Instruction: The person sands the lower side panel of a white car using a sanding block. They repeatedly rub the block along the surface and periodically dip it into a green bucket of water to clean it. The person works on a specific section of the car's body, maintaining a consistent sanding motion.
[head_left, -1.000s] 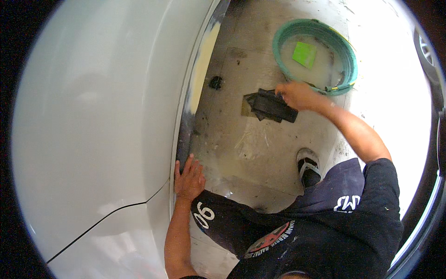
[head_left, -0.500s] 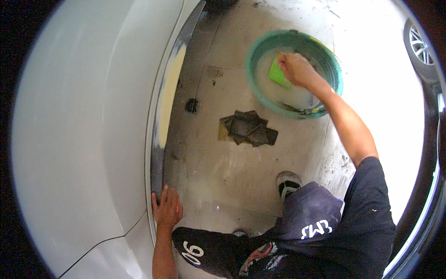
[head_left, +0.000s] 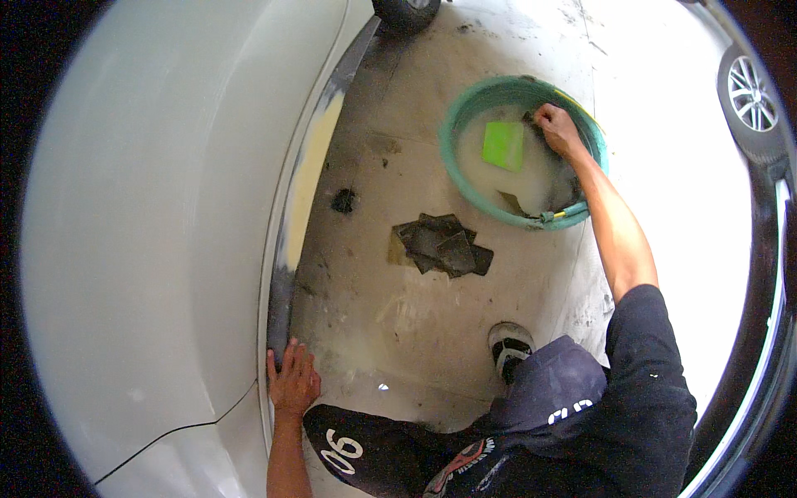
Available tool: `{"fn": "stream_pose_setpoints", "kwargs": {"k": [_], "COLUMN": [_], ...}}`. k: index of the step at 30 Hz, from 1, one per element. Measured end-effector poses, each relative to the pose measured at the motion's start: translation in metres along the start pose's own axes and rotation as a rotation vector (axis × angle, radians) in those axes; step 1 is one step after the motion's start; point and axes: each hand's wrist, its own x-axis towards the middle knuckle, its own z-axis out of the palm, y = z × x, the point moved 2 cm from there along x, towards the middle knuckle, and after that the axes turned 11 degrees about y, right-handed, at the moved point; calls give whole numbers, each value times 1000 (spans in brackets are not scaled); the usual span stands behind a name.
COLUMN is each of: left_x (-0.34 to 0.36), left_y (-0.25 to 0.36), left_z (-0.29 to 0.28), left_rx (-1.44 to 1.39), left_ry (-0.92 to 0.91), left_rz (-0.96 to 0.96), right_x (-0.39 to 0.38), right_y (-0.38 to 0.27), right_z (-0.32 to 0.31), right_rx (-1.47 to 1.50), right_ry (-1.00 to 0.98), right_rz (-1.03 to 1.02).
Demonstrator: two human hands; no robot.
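Note:
My left hand [head_left: 294, 380] rests with its fingers spread on the dark lower sill [head_left: 281, 319] of a light-coloured car [head_left: 158, 249]. Farther up, the sill carries a cream-coloured patch [head_left: 313, 178]. At the upper right, my right hand [head_left: 558, 130] is inside a round green tub [head_left: 455, 170] of cloudy water. Its fingers are pinched together at a small dark thing, too little of which shows to name. Beside that hand, a bright green rectangular sheet [head_left: 502, 146] lies in the water, apart from my fingers. A dark flat piece [head_left: 510, 202] shows near the tub's near side.
Several dark square sheets, seemingly sandpaper [head_left: 442, 243], lie overlapping on the stained floor [head_left: 390, 324]. A small black lump [head_left: 343, 200] lies between them and the sill. My shoe [head_left: 510, 349] stands nearer. A second car's wheel [head_left: 751, 100] is at the far right.
My right hand has let go of the green sheet, which now lies in the water. The hand has moved right and pinches at something dark. My left hand stays on the sill.

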Motion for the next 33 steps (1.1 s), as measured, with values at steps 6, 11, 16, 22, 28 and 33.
{"fn": "stream_pose_setpoints", "kwargs": {"k": [6, 11, 16, 22, 28, 33], "left_x": [0, -5, -6, 23, 109, 155], "left_y": [0, -1, -2, 26, 93, 143], "left_z": [2, 7, 5, -19, -55, -81], "left_rx": [28, 94, 101, -78, -807, -838], "left_ry": [9, -67, -78, 75, 276, 318], "left_rz": [15, 25, 30, -69, -352, -129], "right_x": [-21, -53, -87, -121, -139, -88], "right_y": [-15, -64, -120, -164, -179, -133], "right_z": [-46, -73, -95, -98, -108, -102], "right_rx": [474, 1278, 1354, 1119, 1025, 621], "right_ry": [339, 5, -19, -166, -97, 308], "right_rz": [121, 279, 312, 299, 134, 29]}}
